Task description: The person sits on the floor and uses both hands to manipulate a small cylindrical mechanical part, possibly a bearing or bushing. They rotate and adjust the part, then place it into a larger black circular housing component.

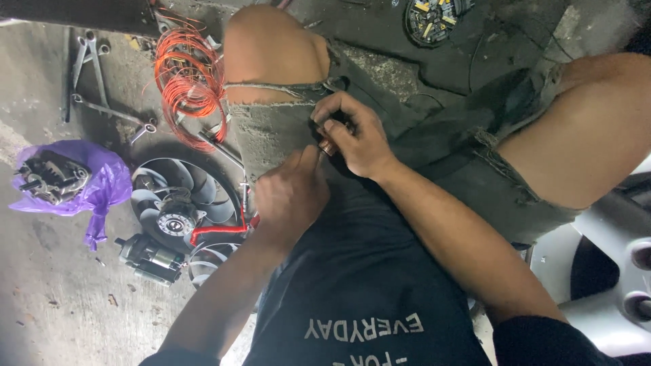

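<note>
At frame centre, a small coppery cylindrical part (327, 146) is pinched by the right hand (356, 135); the left hand (291, 196), loosely curled and empty, sits just below-left, thumb pointing at it.

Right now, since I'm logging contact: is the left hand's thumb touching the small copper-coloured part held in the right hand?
Touching. In the head view, the left hand thumb tip meets the small copper-coloured part pinched by the right hand.
</note>
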